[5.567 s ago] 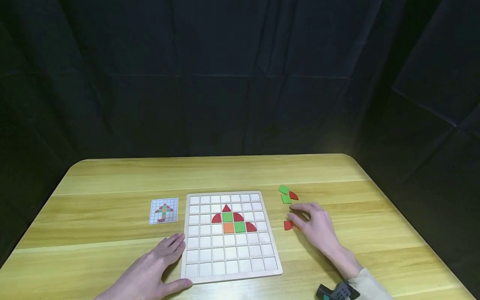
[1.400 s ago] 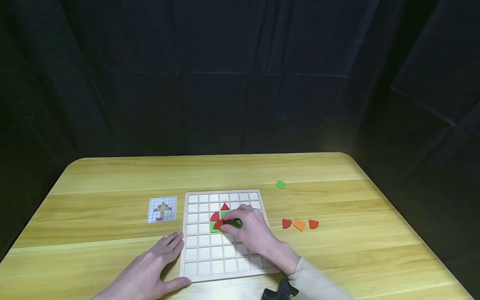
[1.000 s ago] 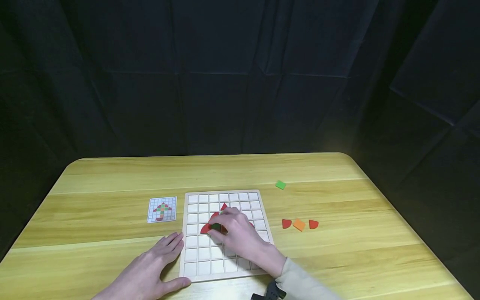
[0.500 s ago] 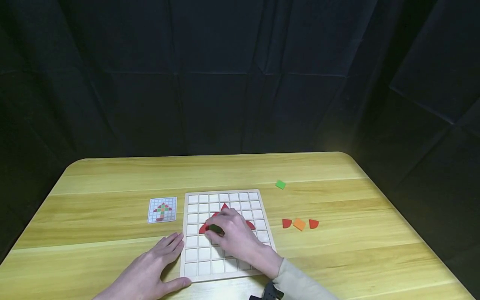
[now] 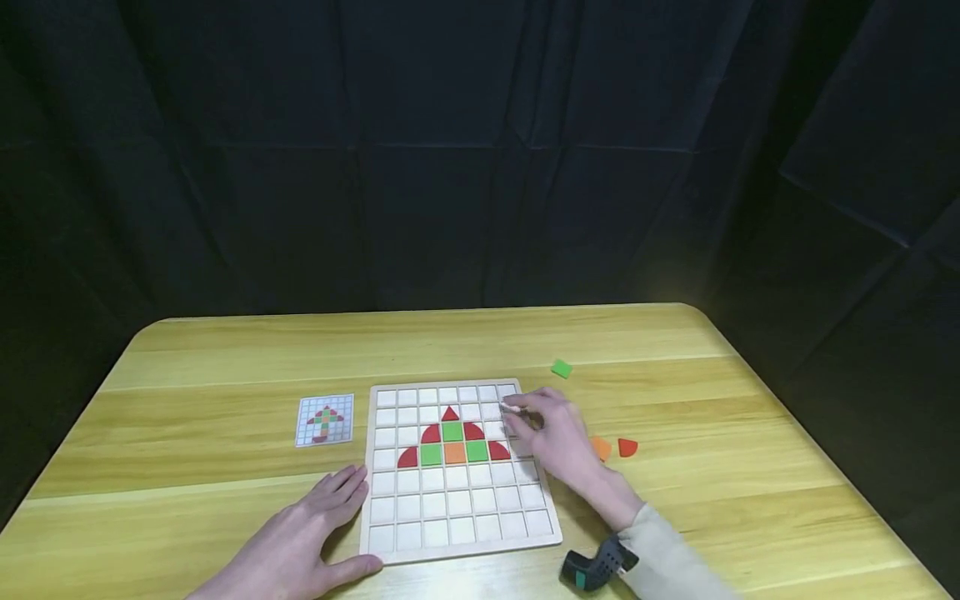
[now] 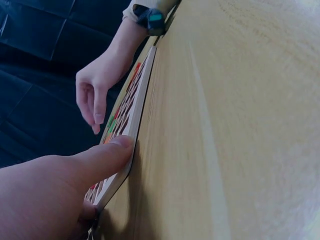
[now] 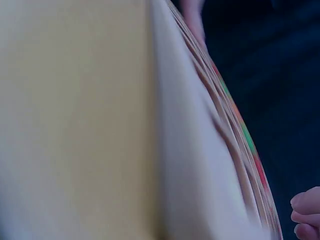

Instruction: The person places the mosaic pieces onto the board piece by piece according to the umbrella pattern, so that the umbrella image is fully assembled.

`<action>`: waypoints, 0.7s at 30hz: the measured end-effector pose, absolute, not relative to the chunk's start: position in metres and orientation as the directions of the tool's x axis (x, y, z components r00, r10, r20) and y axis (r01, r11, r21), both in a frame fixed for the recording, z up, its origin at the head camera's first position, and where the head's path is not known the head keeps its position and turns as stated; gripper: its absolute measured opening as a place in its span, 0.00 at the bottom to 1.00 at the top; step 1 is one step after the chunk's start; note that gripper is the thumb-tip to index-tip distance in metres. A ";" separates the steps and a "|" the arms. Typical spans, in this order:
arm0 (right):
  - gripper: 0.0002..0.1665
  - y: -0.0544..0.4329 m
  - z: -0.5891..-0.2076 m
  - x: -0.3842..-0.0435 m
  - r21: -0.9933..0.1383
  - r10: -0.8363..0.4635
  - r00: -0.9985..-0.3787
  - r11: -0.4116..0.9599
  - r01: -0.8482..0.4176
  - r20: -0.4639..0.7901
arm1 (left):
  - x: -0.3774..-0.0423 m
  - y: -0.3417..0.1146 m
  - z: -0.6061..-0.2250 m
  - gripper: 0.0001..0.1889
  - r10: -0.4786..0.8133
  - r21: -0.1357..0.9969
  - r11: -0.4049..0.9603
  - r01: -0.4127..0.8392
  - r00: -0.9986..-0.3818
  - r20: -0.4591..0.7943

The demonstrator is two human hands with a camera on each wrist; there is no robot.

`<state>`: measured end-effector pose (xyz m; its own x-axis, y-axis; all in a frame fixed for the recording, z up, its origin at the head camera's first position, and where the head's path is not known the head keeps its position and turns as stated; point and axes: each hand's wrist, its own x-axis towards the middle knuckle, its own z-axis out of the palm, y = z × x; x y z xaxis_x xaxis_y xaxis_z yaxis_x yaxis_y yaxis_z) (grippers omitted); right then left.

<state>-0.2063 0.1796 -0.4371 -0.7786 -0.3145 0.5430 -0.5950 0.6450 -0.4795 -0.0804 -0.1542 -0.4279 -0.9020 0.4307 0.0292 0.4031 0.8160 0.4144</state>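
A white gridded board (image 5: 460,504) lies on the table, bearing flat colored tiles. A red triangle (image 5: 450,413) tops a green square (image 5: 452,431) flanked by red quarter-circles. Below runs a row with an orange square (image 5: 454,452) in the middle, green squares beside it, and a red quarter-circle tile (image 5: 408,457) at its left end. My left hand (image 5: 300,537) rests at the board's left side, its thumb touching the near corner in the left wrist view. Over the right edge is my right hand (image 5: 566,437), fingers loosely bent with nothing seen between them.
A small pattern card (image 5: 324,420) lies left of the board. To the right are a loose green square (image 5: 562,368), an orange square (image 5: 601,448) partly behind my right hand, and a red quarter-circle (image 5: 627,447). A dark cloth (image 5: 480,167) hangs beyond the table.
A green square and a red quarter-circle from the right side now sit at the row's left. My right hand has let go of the quarter-circle and moved right; the left stays put.
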 end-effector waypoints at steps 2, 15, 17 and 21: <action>0.13 0.195 -0.438 -0.218 -0.480 -0.264 -0.802 0.686 -0.547 0.536 | -0.080 -0.155 -0.429 0.52 0.440 0.409 0.813 0.415 -0.897 0.035; 0.17 0.248 -0.439 -0.268 -0.462 -0.104 -0.904 0.832 -0.307 0.414 | -0.080 -0.154 -0.429 0.52 0.444 0.427 0.806 0.409 -0.896 0.021; 0.17 0.248 -0.437 -0.273 -0.463 -0.105 -0.907 0.833 -0.304 0.407 | -0.080 -0.154 -0.428 0.52 0.433 0.425 0.812 0.400 -0.901 0.021; 0.17 0.250 -0.436 -0.279 -0.473 -0.074 -0.909 0.835 -0.281 0.409 | -0.080 -0.155 -0.428 0.53 0.423 0.418 0.820 0.392 -0.906 0.020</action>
<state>-0.2793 0.2498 -0.4357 -0.9094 -0.0739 0.4093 -0.2806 0.8352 -0.4729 -0.0803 -0.1550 -0.4277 -0.9060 0.4227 0.0204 0.3919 0.8198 0.4176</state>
